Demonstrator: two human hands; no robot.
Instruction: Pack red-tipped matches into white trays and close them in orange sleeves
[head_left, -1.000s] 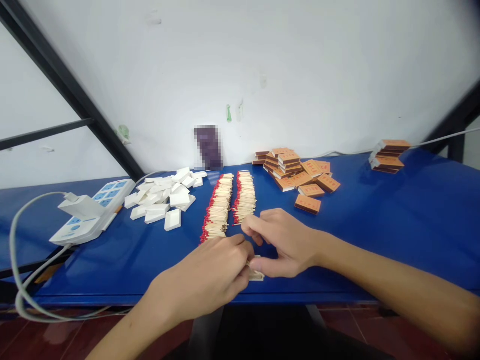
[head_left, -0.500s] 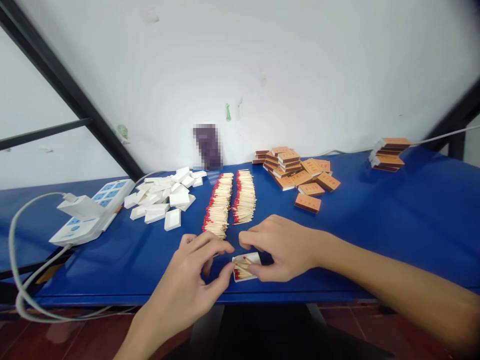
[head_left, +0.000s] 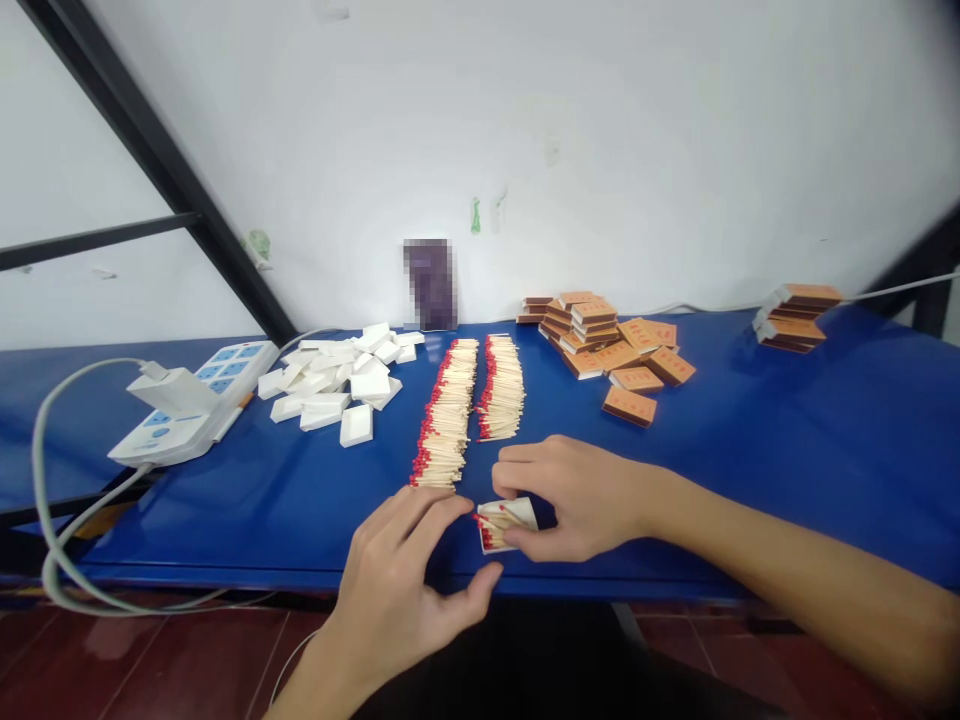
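Where a second ago my left hand covered the small white tray, it has now come away, fingers and thumb spread with nothing between them. Its forefinger tip sits just beside the tray's left edge; whether it touches, I can't tell. My right hand has stayed put, loosely grasping the tray, thumb over the near side and forefinger bent at the far side. So the tray's contents now show: red-tipped matches lie along its near left part, a few askew, with white card bare at the far right, so I judge it only partly filled. It sits on the blue tabletop near the front edge, just this side of two long rows of loose matches, which look plentiful.
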